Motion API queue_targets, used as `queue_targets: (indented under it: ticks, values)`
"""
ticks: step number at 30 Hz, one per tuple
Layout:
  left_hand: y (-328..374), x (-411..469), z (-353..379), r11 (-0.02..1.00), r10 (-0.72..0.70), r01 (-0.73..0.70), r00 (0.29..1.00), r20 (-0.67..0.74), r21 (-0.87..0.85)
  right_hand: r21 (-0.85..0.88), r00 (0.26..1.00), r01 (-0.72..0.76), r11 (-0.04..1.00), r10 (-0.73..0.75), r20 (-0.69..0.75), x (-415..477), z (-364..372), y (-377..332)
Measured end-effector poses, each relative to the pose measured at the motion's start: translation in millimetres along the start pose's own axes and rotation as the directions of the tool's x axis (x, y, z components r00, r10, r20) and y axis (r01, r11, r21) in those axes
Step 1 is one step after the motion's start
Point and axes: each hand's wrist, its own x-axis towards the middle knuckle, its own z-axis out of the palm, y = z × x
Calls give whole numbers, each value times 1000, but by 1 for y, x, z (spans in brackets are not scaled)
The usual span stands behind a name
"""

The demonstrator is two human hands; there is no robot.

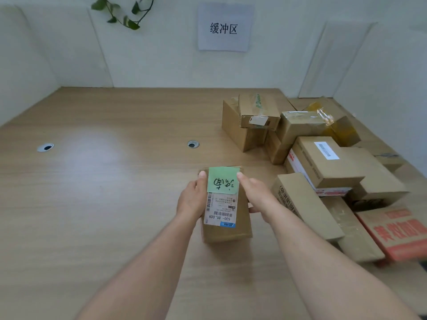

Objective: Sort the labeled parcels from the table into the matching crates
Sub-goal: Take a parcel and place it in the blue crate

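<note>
One parcel sits between two hands near the middle of the tabletop, clear of the pile to its right. It is a plain brown carton carrying one green note with handwriting and one white shipping label just below it. The parcel's long axis runs straight away from the person toward the back wall. The green note is at the far end, and the printing on the label reads upside down from this side. The left hand grips the parcel's left side with its thumb laid on the top edge. The right hand grips the right side the same way, fingers wrapped round the far face. Whether the parcel rests on the wood or is lifted just off it cannot be told. To the right lies a heap of cardboard boxes, roughly a dozen, overlapping too much for an exact count, and one of them is a red-printed box. Two round cable holes pierce the tabletop, one at the left and one near the centre. One paper sign and one trailing plant hang on the wall.
</note>
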Motion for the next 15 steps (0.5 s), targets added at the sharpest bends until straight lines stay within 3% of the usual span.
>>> queue_targets:
  ticks: [9, 15]
  values:
    - [-5, -70, -55, 982, 35, -55, 993, -111, -180, 276, 998, 68, 959, -67, -15, -78, 30, -10]
    - [-38, -122, -102, 987, -28, 9, 993, -114, -158, 287, 996, 33, 957, -56, 73, -122, 75, 0]
